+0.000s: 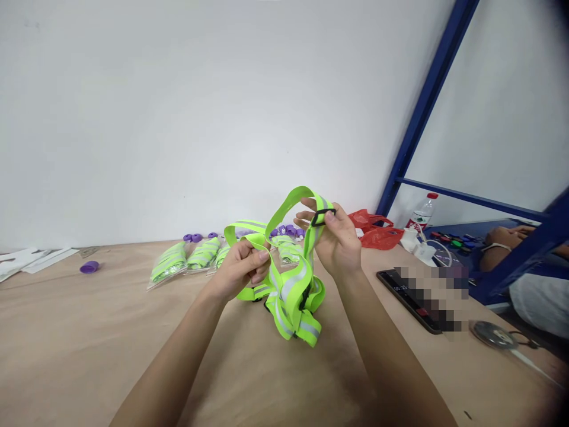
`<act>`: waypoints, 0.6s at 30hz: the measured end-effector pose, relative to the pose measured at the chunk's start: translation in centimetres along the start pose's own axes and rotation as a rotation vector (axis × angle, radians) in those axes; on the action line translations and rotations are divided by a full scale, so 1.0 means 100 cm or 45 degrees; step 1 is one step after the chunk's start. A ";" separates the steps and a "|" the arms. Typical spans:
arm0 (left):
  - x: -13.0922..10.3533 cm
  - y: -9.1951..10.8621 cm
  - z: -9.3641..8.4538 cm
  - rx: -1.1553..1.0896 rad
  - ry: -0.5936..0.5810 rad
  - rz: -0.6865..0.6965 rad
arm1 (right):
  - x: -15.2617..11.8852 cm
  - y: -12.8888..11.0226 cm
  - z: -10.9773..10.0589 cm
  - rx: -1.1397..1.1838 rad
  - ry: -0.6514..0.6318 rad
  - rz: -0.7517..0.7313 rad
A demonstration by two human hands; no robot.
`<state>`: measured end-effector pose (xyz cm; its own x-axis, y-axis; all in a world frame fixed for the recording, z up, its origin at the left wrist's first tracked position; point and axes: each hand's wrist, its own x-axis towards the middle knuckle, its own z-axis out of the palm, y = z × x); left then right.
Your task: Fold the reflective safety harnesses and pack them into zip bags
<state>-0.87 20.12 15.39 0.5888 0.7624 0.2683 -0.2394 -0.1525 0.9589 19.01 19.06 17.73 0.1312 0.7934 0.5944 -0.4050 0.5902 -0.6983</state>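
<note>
A bundle of neon-green reflective strap [291, 290] with silver stripes hangs in loops between my two hands, over the brown table surface. My left hand [244, 264] is closed, pinching one length of the strap between thumb and fingers. On the other side, my right hand [335, 237] grips the strap beside a black plastic buckle [323, 217], thumb against it and other fingers spread behind. One loop arches up between the hands. More black buckle parts show within the lower tangle, partly hidden by the folds.
Clear bags of green strap [169, 262] lie along the wall, with small purple pieces [288, 230] behind. A purple cap [89, 267] and white sheets [38, 261] are left. A phone [409, 299], red bag [377, 230], bottle [424, 210] and blue frame [427, 101] stand right, near another person's arm [502, 243].
</note>
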 end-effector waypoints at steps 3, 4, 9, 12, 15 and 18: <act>-0.006 0.015 0.003 -0.040 0.070 -0.001 | 0.003 0.011 -0.004 -0.148 -0.103 0.045; -0.007 0.019 0.004 -0.059 0.111 -0.010 | 0.003 0.014 -0.005 -0.225 -0.143 0.060; -0.010 0.033 0.005 -0.154 0.340 0.005 | 0.002 0.023 -0.003 -0.564 -0.293 0.166; -0.011 0.037 0.004 -0.151 0.425 0.106 | -0.002 0.023 0.000 -0.531 -0.537 0.431; -0.012 0.040 0.004 -0.194 0.546 0.199 | -0.005 0.021 0.002 -0.458 -0.746 0.565; -0.014 0.042 0.004 -0.217 0.626 0.244 | -0.005 0.022 0.003 -0.463 -0.822 0.576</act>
<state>-2.39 18.18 19.05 0.1025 0.9411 0.3223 -0.4525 -0.2445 0.8576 17.82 19.86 16.00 -0.5564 0.7885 0.2621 0.0343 0.3369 -0.9409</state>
